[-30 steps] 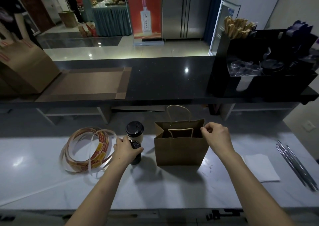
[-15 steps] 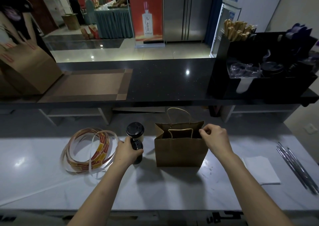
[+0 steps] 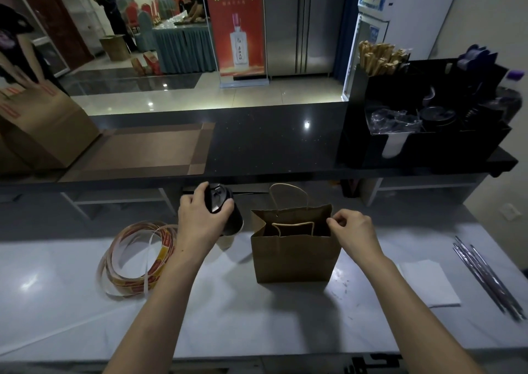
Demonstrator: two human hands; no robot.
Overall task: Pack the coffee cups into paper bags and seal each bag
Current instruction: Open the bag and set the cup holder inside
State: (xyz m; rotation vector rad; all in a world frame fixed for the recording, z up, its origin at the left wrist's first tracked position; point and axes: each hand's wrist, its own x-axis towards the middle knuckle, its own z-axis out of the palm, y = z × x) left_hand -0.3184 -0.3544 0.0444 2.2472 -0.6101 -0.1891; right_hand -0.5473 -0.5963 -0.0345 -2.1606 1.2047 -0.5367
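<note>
A brown paper bag (image 3: 294, 259) stands open on the white counter (image 3: 257, 322), its twine handles up. My right hand (image 3: 353, 229) pinches the bag's right rim. My left hand (image 3: 200, 222) grips a dark coffee cup with a black lid (image 3: 221, 205) from above and holds it tilted in the air, just left of the bag's mouth. A second cup (image 3: 227, 240), pale-bodied, stands on the counter behind my left hand and is mostly hidden by it.
A loose coil of red and yellow sealing strip (image 3: 134, 259) lies to the left. A white napkin (image 3: 428, 282) and wrapped straws (image 3: 491, 282) lie to the right. Behind are a raised black ledge (image 3: 271, 145), a black organiser (image 3: 428, 122) and a cardboard box (image 3: 43, 128).
My left hand has lifted the dark cup off the counter and brought it up and right toward the bag's mouth. My right hand stays on the bag's rim.
</note>
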